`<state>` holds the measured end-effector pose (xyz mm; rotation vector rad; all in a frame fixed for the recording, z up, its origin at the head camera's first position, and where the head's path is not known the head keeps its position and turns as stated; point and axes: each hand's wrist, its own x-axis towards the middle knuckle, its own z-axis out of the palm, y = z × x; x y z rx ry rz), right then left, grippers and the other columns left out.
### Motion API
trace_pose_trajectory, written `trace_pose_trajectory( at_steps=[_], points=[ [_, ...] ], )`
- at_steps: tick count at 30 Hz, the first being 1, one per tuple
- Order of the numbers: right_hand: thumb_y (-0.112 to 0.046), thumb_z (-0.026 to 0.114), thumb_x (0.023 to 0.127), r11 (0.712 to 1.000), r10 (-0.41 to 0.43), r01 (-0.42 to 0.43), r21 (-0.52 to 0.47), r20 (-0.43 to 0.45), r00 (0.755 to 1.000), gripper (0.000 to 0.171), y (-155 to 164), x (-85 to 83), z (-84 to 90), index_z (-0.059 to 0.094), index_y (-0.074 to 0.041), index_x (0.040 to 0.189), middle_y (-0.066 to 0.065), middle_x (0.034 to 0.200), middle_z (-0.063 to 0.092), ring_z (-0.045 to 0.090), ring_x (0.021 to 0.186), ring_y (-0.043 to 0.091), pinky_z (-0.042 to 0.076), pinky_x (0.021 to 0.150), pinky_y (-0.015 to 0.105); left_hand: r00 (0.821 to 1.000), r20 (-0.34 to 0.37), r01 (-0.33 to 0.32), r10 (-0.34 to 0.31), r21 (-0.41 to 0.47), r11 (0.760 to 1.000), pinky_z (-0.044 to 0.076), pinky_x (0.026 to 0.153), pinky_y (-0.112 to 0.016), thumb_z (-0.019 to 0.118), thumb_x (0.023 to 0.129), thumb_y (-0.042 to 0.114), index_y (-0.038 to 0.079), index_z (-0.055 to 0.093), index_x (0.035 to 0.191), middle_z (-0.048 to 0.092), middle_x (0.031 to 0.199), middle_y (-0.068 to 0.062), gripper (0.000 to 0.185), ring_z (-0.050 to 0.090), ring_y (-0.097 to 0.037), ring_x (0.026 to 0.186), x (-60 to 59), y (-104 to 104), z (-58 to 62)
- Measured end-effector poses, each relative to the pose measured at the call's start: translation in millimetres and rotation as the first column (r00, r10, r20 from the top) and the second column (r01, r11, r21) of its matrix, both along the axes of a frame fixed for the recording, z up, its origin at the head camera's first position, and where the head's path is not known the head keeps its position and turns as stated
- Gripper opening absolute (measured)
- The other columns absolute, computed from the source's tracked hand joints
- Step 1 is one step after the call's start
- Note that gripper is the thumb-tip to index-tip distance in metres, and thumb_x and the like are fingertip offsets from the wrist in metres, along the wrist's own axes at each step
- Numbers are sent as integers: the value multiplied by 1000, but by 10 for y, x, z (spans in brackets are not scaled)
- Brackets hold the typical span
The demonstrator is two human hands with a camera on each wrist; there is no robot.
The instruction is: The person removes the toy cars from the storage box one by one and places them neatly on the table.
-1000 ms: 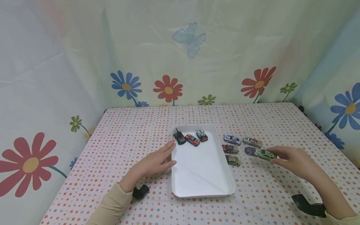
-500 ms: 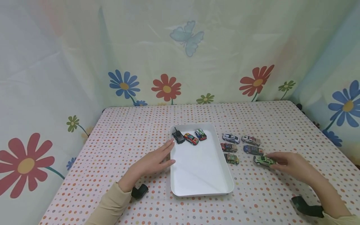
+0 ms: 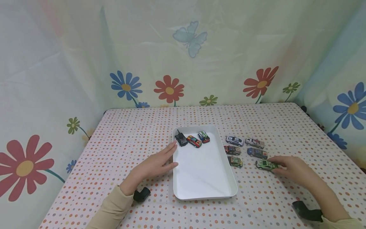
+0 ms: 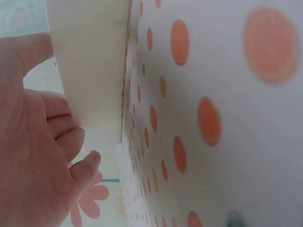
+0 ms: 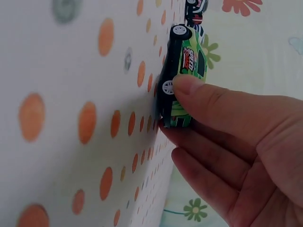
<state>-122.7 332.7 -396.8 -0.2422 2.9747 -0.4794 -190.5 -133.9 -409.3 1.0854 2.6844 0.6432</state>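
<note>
Green toy car [image 3: 266, 164] sits wheels-down on the dotted cloth [image 3: 128, 133], right of the white tray [image 3: 226, 187], pinched at its rear by the right hand [image 3: 293, 170]; left hand [image 3: 155, 165] lies open-fingered against the tray's left rim. Best keep thumb and fingers squarely on the car's sides, clear of neighbouring cars [image 3: 244, 148].

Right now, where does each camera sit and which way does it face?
Head: worn high, facing forward and down at the dotted table, the white tray and toy cars; both hands and sleeves show.
Left wrist: low beside the left hand, looking along the tablecloth at the tray's outer wall; palm and fingers show.
Right wrist: low at the tablecloth, looking at the right hand pinching the green car.
Shared: head and right wrist both show the green car; head and left wrist both show the tray.
</note>
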Motion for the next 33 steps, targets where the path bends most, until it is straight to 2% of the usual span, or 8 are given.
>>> trace_pose_trajectory(
  at_steps=[9,15,19,24,25,28,30,33],
  points=[
    [-8,76,76,998,-13,14,56,-26,1000,38,-124,-6,3,64,6,109,28,106,61,55,97,48,44,77,59,1000,7,-7,8,-11,1000,25,107,-36,41,97,50,8,17,150,4,156,-1,72,12,-14,138,-4,-5,19],
    [-11,76,77,996,-24,24,86,4,1000,39,-226,-44,32,63,5,111,29,107,60,55,98,48,44,78,60,1000,12,-2,2,-10,1000,25,107,-36,40,97,50,7,17,150,4,156,-1,72,12,-14,138,2,-1,26],
    [-12,75,78,989,-35,34,143,7,999,40,-314,-57,112,63,5,112,29,104,61,59,90,44,47,72,55,1000,19,5,-4,-13,1000,24,107,-35,40,97,51,8,16,150,3,156,0,72,11,-13,138,-1,7,21],
    [-11,74,79,989,16,7,145,-156,988,38,-452,-65,311,64,4,112,26,100,64,63,75,36,50,61,49,1000,14,7,-6,-13,1000,24,108,-35,39,97,51,7,16,150,3,156,0,72,10,-13,138,-4,12,24],
    [-13,75,79,989,33,0,150,-219,975,36,-486,-84,333,65,3,110,24,99,65,64,75,34,50,60,47,1000,13,5,-5,-12,1000,24,108,-35,39,97,51,7,16,150,3,156,0,72,10,-13,138,-4,12,24],
    [-11,73,81,992,61,-29,121,-277,959,35,-663,-161,512,65,1,112,22,100,66,64,80,35,51,63,48,1000,13,-1,1,-13,1000,24,108,-35,40,97,50,7,16,150,4,156,-1,72,11,-13,138,1,7,32],
    [-11,71,83,994,76,-50,97,-282,956,34,-813,-220,644,64,1,115,22,104,65,62,90,38,51,70,50,1000,13,-4,4,-12,1000,24,108,-35,41,97,49,8,16,150,4,156,-1,71,11,-13,138,5,6,33],
    [-8,69,86,993,111,-97,65,-254,961,35,-1044,-333,816,62,2,118,22,108,64,62,92,37,51,74,50,1000,19,-6,6,-5,1000,25,107,-36,41,97,49,8,17,150,5,156,-1,71,12,-15,138,11,7,25]
  ],
)
